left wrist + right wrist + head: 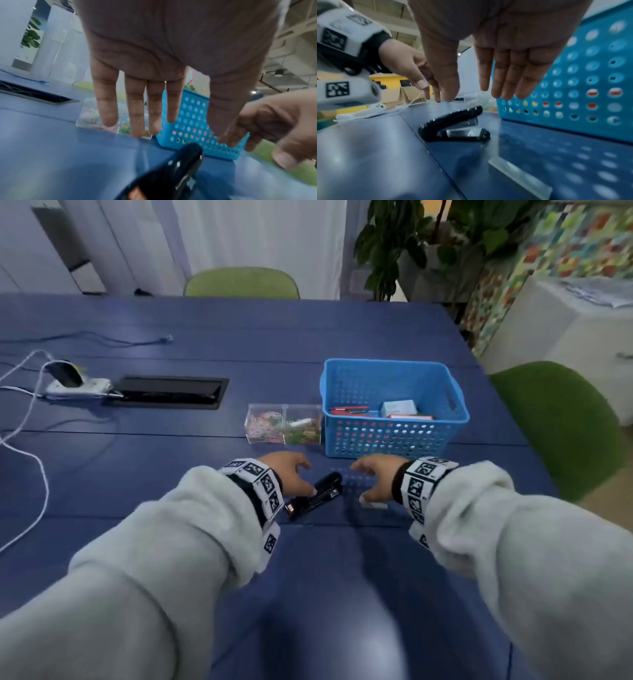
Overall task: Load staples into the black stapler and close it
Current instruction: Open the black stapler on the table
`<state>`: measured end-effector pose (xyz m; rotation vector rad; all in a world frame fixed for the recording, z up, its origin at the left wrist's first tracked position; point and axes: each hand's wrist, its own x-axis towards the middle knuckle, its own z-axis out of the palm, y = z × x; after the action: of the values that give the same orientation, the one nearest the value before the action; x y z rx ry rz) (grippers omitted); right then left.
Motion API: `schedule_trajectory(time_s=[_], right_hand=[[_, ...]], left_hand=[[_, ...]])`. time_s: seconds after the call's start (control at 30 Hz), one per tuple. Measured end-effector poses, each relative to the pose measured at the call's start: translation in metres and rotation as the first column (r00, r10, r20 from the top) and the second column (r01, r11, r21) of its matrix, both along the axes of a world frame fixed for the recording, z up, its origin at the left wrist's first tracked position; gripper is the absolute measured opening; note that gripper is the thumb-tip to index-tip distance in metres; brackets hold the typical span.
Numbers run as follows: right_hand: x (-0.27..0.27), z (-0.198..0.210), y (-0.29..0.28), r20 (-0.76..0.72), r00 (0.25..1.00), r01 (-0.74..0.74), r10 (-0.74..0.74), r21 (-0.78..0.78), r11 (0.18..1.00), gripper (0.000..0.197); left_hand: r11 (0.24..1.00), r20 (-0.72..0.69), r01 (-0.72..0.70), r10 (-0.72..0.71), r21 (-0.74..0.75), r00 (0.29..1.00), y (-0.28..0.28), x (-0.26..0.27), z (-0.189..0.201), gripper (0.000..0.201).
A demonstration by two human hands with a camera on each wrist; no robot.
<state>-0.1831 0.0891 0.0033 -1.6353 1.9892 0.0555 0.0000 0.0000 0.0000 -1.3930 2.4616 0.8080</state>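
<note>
The black stapler [318, 494] lies on the blue table [342, 577] between my two hands, its top arm down and its nose pointing away toward the basket. My left hand [291, 470] hovers over its left side with fingers straight and spread, holding nothing. My right hand [373, 477] hovers to the stapler's right, fingers also straight. A silvery strip of staples [375, 505] lies flat on the table under the right hand. In the right wrist view the stapler [453, 125] sits ahead and the staples [520, 175] lie close in front.
A blue perforated basket [394, 436] with a red stapler and small boxes stands just beyond the hands. A clear box of coloured clips [284, 424] sits to its left. A power strip [78, 385], cables and a cable hatch [168, 392] lie far left. A green chair [555, 422] stands right.
</note>
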Motion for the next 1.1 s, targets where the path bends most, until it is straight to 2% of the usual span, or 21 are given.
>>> schedule_trajectory(time_s=[0.13,0.23,0.33,0.47,0.57,0.67,0.77,0.83,0.9,0.97,1.1], right_hand=[[0.016,-0.025,-0.018,-0.047,0.999,-0.006,0.009,0.051,0.999,0.067],[0.019,-0.041,-0.034,-0.038,0.999,0.001,0.001,0.046,0.999,0.076],[0.023,-0.047,-0.043,-0.054,0.998,-0.021,0.024,0.056,0.998,0.064],[0.031,-0.055,-0.050,-0.105,0.988,-0.101,0.115,0.135,0.986,0.051],[0.036,-0.060,-0.055,-0.154,0.972,-0.153,0.180,0.168,0.974,0.043],[0.031,-0.063,-0.054,-0.144,0.979,-0.124,0.146,0.155,0.980,0.038],[0.024,-0.064,-0.051,-0.119,0.987,-0.091,0.108,0.145,0.985,0.036],[0.022,-0.065,-0.049,-0.115,0.987,-0.094,0.113,0.159,0.983,0.036],[0.022,-0.067,-0.046,-0.120,0.987,-0.088,0.110,0.171,0.981,0.037],[0.023,-0.069,-0.044,-0.123,0.987,-0.080,0.102,0.170,0.982,0.036],[0.025,-0.068,-0.041,-0.119,0.989,-0.069,0.089,0.161,0.985,0.035]], left_hand=[[0.999,0.051,0.022,-0.024,0.034,0.998,0.008,-0.011,-0.026,0.071],[0.998,0.042,0.057,-0.059,0.038,0.997,0.010,-0.015,-0.040,0.056],[0.998,0.026,0.062,-0.062,0.011,0.998,0.010,-0.017,-0.047,0.040],[0.997,-0.030,0.072,-0.072,0.008,0.997,0.011,-0.015,-0.050,0.031],[0.997,-0.076,0.069,-0.067,0.023,0.995,0.012,-0.010,-0.052,0.030],[0.999,-0.174,0.017,-0.010,0.039,0.985,0.014,-0.003,-0.047,0.033],[0.996,-0.331,-0.036,0.061,0.079,0.942,0.015,0.011,-0.041,0.027],[0.980,-0.460,-0.112,0.178,0.167,0.870,0.014,0.027,-0.041,0.023],[0.958,-0.524,-0.209,0.284,0.198,0.803,0.009,0.047,-0.041,0.022],[0.956,-0.489,-0.245,0.292,0.161,0.822,0.000,0.068,-0.041,0.018],[0.973,-0.287,-0.204,0.226,0.104,0.931,-0.020,0.099,-0.044,0.020]])
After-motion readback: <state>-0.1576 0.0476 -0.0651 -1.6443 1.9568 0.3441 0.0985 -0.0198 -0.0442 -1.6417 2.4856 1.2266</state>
